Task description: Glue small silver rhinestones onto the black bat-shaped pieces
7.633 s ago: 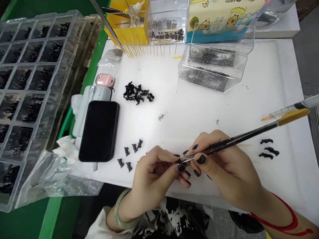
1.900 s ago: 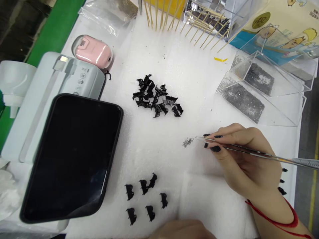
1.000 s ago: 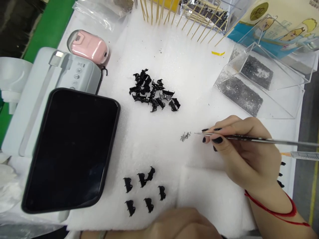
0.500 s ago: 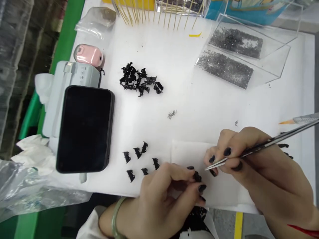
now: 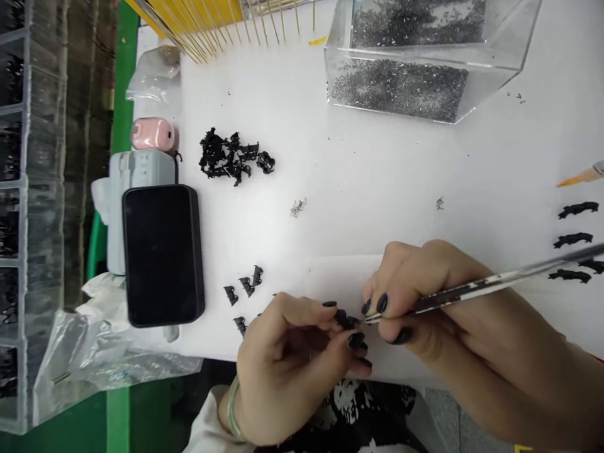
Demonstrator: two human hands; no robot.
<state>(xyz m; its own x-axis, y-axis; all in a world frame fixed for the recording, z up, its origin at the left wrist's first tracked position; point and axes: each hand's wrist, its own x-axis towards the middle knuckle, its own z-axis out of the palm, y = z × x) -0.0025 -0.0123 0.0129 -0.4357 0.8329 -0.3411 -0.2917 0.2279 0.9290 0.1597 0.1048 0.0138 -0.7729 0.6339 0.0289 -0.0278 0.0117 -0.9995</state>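
Between thumb and fingertips, my left hand (image 5: 292, 368) pinches a small black part (image 5: 345, 319), mostly covered by the fingers. My right hand (image 5: 438, 314) grips tweezers (image 5: 472, 289) like a pen, their tips at the part's right side. Whether the tips hold a tiny piece I cannot make out. Left of my left hand lie several small black parts (image 5: 246, 286) set out singly. A heap of similar black parts (image 5: 229, 156) sits farther up. Two little piles of tiny bits, one silvery (image 5: 298, 207) and one dark (image 5: 440, 203), lie on the white surface.
A clear tray (image 5: 396, 91) of dark tiny bits stands at the back. At left are a black-screened device (image 5: 163, 255), a pink case (image 5: 153, 133) and a plastic bag (image 5: 108, 371). Black strips (image 5: 573, 240) and an orange-tipped brush (image 5: 582, 175) lie at right; thin sticks (image 5: 226, 22) stand at the back.
The tweezer tips have come from a short gap to the right up to the black part in my left hand. The camera view has shifted, bringing more black strips into sight at right.
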